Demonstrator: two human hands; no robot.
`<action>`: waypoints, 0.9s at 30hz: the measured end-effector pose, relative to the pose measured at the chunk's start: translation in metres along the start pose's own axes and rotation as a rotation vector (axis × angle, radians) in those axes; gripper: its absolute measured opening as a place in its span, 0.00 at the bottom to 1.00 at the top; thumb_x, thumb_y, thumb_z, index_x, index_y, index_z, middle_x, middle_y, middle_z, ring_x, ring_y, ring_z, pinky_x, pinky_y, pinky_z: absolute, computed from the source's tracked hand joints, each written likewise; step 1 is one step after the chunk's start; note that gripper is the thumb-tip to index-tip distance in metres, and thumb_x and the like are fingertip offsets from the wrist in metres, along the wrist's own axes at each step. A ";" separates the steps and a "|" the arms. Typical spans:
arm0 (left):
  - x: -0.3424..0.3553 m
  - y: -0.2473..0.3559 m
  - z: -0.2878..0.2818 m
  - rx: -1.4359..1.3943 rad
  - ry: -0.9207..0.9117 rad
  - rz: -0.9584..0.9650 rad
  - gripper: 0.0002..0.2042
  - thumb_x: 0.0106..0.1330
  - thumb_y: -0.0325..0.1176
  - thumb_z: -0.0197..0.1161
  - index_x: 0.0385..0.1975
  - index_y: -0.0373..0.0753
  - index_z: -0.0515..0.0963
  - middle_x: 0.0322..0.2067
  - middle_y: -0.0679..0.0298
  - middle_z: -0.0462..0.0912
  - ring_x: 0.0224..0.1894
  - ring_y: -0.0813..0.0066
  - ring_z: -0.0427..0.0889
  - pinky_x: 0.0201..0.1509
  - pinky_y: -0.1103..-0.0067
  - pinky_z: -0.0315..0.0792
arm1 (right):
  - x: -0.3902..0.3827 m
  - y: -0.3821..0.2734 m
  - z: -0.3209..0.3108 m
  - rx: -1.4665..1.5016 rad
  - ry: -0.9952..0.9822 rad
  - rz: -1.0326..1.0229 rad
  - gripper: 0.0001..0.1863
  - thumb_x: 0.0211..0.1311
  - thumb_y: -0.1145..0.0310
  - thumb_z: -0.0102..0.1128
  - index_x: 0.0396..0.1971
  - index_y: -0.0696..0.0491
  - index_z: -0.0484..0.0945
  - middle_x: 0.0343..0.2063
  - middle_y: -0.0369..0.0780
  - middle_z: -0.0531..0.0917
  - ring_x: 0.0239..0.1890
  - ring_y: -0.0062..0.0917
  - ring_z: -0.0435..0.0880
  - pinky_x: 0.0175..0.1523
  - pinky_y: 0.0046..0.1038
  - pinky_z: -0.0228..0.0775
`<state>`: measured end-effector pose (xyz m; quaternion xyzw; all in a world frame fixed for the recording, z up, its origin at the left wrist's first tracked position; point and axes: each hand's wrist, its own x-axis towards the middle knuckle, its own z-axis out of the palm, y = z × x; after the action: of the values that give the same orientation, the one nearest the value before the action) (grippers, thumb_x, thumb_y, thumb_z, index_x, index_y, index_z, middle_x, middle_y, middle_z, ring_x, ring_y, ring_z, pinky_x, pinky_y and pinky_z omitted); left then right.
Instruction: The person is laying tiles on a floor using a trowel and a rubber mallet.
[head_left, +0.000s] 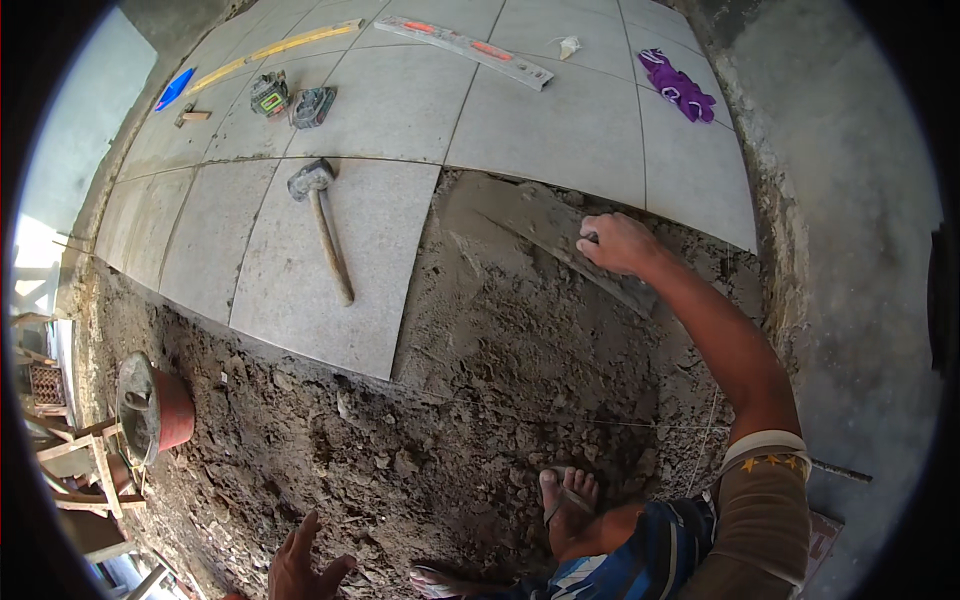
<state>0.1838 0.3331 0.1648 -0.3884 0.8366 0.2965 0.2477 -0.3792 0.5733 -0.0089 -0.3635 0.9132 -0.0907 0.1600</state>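
Note:
My right hand [615, 243] grips the handle of a long flat float [555, 255], its blade lying on wet grey mortar [470, 215] just below the laid tiles. The fingers of my left hand [305, 560] are apart and hold nothing, low over the rough mortar bed [280, 410]. A pale tile [390, 230] borders the wet patch on the left, with a wooden-handled rubber mallet [330, 230] lying on it. A thin string [620, 424] runs across the bed below the float. My sandalled foot [565, 500] stands on the bed.
On the tiles lie a yellow folding rule [275, 48], a long level [460, 50], power-tool pieces [270, 93], a small hammer [190, 116], a blue object [174, 90] and a purple cloth [675, 85]. A red bucket [172, 410] stands left, near wooden frames [100, 470]. Walls [860, 280] flank both sides.

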 end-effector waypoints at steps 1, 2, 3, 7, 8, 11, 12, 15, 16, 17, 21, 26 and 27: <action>-0.001 0.000 0.000 -0.004 -0.014 -0.015 0.39 0.62 0.44 0.73 0.72 0.42 0.64 0.63 0.46 0.75 0.65 0.48 0.74 0.65 0.62 0.71 | -0.011 0.005 0.000 0.017 0.001 0.024 0.16 0.63 0.57 0.60 0.40 0.55 0.82 0.39 0.48 0.87 0.45 0.46 0.85 0.51 0.46 0.77; -0.003 0.000 -0.001 -0.006 -0.027 -0.038 0.38 0.62 0.45 0.73 0.72 0.42 0.65 0.63 0.46 0.75 0.65 0.48 0.74 0.65 0.62 0.71 | -0.023 0.008 -0.001 0.032 0.027 -0.002 0.16 0.63 0.57 0.60 0.40 0.55 0.82 0.39 0.48 0.87 0.45 0.46 0.85 0.51 0.46 0.77; -0.004 -0.002 -0.001 -0.049 -0.026 0.006 0.39 0.62 0.46 0.72 0.72 0.42 0.64 0.64 0.45 0.74 0.65 0.47 0.73 0.65 0.62 0.70 | -0.033 0.010 -0.005 0.019 -0.020 0.069 0.16 0.63 0.57 0.60 0.40 0.55 0.82 0.39 0.48 0.87 0.44 0.47 0.86 0.50 0.46 0.78; -0.013 -0.008 0.002 0.027 -0.013 0.002 0.39 0.64 0.47 0.71 0.73 0.42 0.63 0.63 0.44 0.74 0.65 0.46 0.73 0.66 0.62 0.70 | -0.078 -0.018 -0.004 0.122 0.073 0.088 0.17 0.64 0.55 0.60 0.40 0.54 0.82 0.35 0.49 0.87 0.40 0.48 0.86 0.47 0.47 0.78; -0.013 -0.009 0.004 0.031 -0.019 0.011 0.39 0.64 0.47 0.71 0.73 0.42 0.63 0.63 0.44 0.74 0.65 0.46 0.73 0.66 0.62 0.70 | -0.086 -0.032 0.002 0.151 0.096 0.025 0.17 0.65 0.55 0.59 0.41 0.54 0.81 0.33 0.50 0.86 0.40 0.48 0.86 0.46 0.48 0.78; -0.009 -0.009 0.007 0.048 -0.045 0.001 0.38 0.64 0.46 0.71 0.73 0.44 0.62 0.62 0.45 0.75 0.64 0.47 0.74 0.64 0.61 0.70 | -0.074 -0.067 0.021 -0.047 -0.038 -0.049 0.16 0.67 0.57 0.57 0.45 0.54 0.80 0.32 0.51 0.86 0.41 0.49 0.86 0.47 0.50 0.78; -0.006 -0.008 0.007 0.053 -0.055 0.009 0.38 0.64 0.46 0.71 0.73 0.44 0.62 0.62 0.45 0.75 0.64 0.47 0.74 0.64 0.61 0.70 | -0.064 -0.070 0.024 -0.043 -0.035 -0.023 0.16 0.67 0.57 0.57 0.45 0.54 0.80 0.32 0.51 0.86 0.41 0.49 0.86 0.47 0.50 0.78; 0.000 -0.008 0.003 0.059 -0.067 -0.006 0.37 0.65 0.45 0.70 0.73 0.45 0.62 0.61 0.45 0.76 0.64 0.48 0.75 0.64 0.61 0.71 | -0.038 -0.065 0.028 -0.036 -0.057 0.007 0.17 0.68 0.59 0.56 0.49 0.54 0.79 0.37 0.52 0.86 0.43 0.49 0.86 0.51 0.49 0.78; 0.001 -0.008 0.001 0.044 -0.048 0.022 0.37 0.65 0.44 0.70 0.73 0.45 0.62 0.61 0.45 0.77 0.64 0.48 0.75 0.64 0.61 0.71 | -0.035 -0.056 0.027 -0.017 -0.006 0.036 0.16 0.68 0.59 0.56 0.48 0.54 0.79 0.38 0.51 0.86 0.44 0.48 0.86 0.52 0.49 0.77; 0.003 -0.008 -0.001 0.026 -0.028 0.049 0.37 0.66 0.43 0.70 0.73 0.46 0.62 0.60 0.46 0.78 0.64 0.48 0.75 0.63 0.61 0.71 | -0.036 -0.045 0.026 -0.012 0.032 0.074 0.16 0.68 0.59 0.56 0.47 0.55 0.79 0.39 0.51 0.86 0.46 0.48 0.86 0.52 0.49 0.77; 0.003 -0.011 -0.002 -0.020 -0.004 0.128 0.36 0.66 0.41 0.70 0.73 0.45 0.62 0.61 0.45 0.77 0.63 0.48 0.76 0.63 0.61 0.72 | -0.064 0.001 0.024 -0.030 0.012 0.259 0.17 0.68 0.59 0.57 0.49 0.55 0.79 0.41 0.50 0.86 0.47 0.48 0.85 0.53 0.49 0.77; -0.007 -0.008 -0.002 0.028 -0.032 0.195 0.36 0.65 0.38 0.70 0.73 0.45 0.62 0.61 0.44 0.76 0.64 0.49 0.76 0.63 0.62 0.72 | -0.113 0.031 0.019 0.175 0.011 0.284 0.17 0.67 0.58 0.60 0.46 0.56 0.80 0.39 0.52 0.85 0.43 0.49 0.84 0.48 0.45 0.75; -0.011 -0.007 -0.002 -0.002 -0.044 0.161 0.36 0.65 0.37 0.70 0.73 0.44 0.63 0.61 0.44 0.76 0.64 0.49 0.75 0.64 0.63 0.72 | -0.121 0.033 0.018 0.171 0.000 0.285 0.17 0.67 0.58 0.60 0.46 0.56 0.80 0.39 0.52 0.85 0.43 0.49 0.84 0.48 0.45 0.75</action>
<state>0.1953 0.3333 0.1710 -0.3136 0.8593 0.3245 0.2409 -0.3104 0.6799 -0.0077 -0.2155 0.9445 -0.1443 0.2017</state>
